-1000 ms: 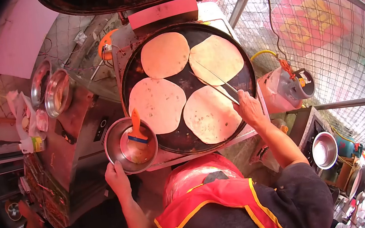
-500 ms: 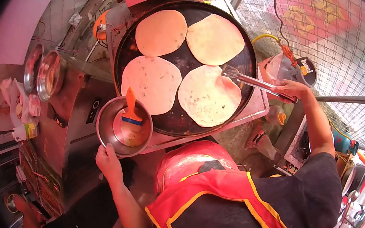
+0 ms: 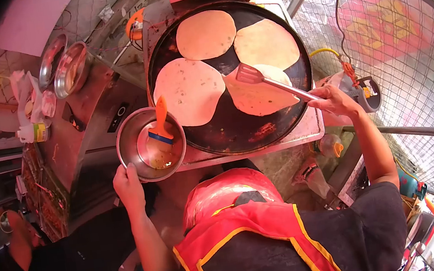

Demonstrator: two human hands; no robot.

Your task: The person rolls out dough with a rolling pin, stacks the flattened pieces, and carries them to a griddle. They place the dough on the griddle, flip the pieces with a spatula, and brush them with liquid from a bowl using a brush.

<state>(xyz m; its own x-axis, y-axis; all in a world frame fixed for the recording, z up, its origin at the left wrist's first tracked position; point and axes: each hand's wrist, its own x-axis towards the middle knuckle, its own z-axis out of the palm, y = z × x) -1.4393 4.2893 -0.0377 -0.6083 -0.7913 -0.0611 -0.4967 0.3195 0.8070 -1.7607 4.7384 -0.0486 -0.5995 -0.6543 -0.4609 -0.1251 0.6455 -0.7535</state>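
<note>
My left hand (image 3: 129, 190) grips the rim of a metal bowl (image 3: 127, 147), which is at the front left of a round black griddle (image 3: 239, 135). Inside the bowl an orange-handled brush (image 3: 160, 120) leans over a little liquid. Closed round the handle of metal tongs with a slotted end (image 3: 283, 86), my right hand (image 3: 334, 101) is at the griddle's right edge. The tongs' slotted end is on the upper part of a flatbread (image 3: 262, 96), whose edge looks bent. Two flatbreads lie behind, one pale (image 3: 266, 45) and one browner (image 3: 206, 34). Another flatbread (image 3: 189, 91) lies left.
Metal bowls (image 3: 71, 70) stand at the left beside a metal cabinet (image 3: 97, 130). Another person's arm (image 3: 20, 238) is at lower left. Wire mesh (image 3: 378, 26) rises on the right, with a yellow hose (image 3: 324, 51) near the griddle.
The tongs have moved left and up over the front right flatbread. That flatbread has shifted away from the griddle's front edge and changed shape. The bowl stays in my left hand.
</note>
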